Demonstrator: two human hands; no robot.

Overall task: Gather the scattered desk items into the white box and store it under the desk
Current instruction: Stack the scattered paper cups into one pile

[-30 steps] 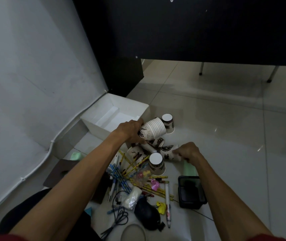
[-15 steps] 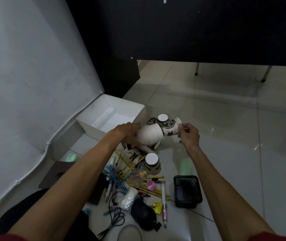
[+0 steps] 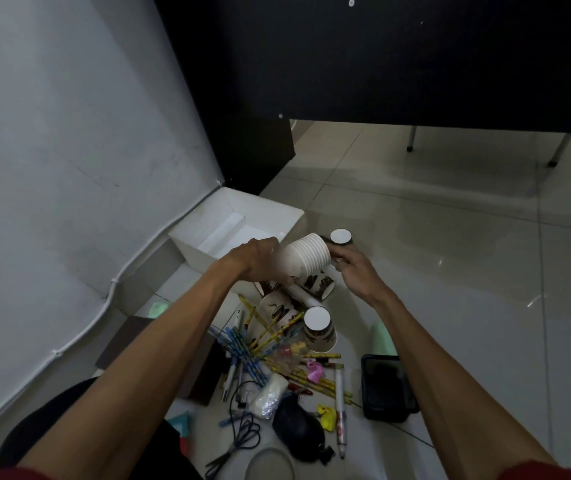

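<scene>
My left hand [image 3: 256,261] grips a nested stack of white paper cups [image 3: 306,259], held sideways just above the floor. My right hand [image 3: 355,271] meets the stack's rim end, with fingers curled against it. The open white box [image 3: 239,216] stands on the floor by the wall, just left of the stack. Loose printed cups lie below the hands: one upside down [image 3: 318,329], and others on their sides [image 3: 277,306]. Another upside-down cup [image 3: 341,237] stands just behind the stack.
Pencils and pens [image 3: 260,341], a cable [image 3: 239,434], a black pouch [image 3: 296,431], a marker [image 3: 340,410] and a black tray [image 3: 386,386] lie on the tiles near me. The black desk panel [image 3: 381,57] rises ahead, with open floor under it. A grey wall runs along the left.
My right hand picked a cup off the floor, carried it up and brought it to the rim end of the stack. That cup is no longer seen apart from the stack.
</scene>
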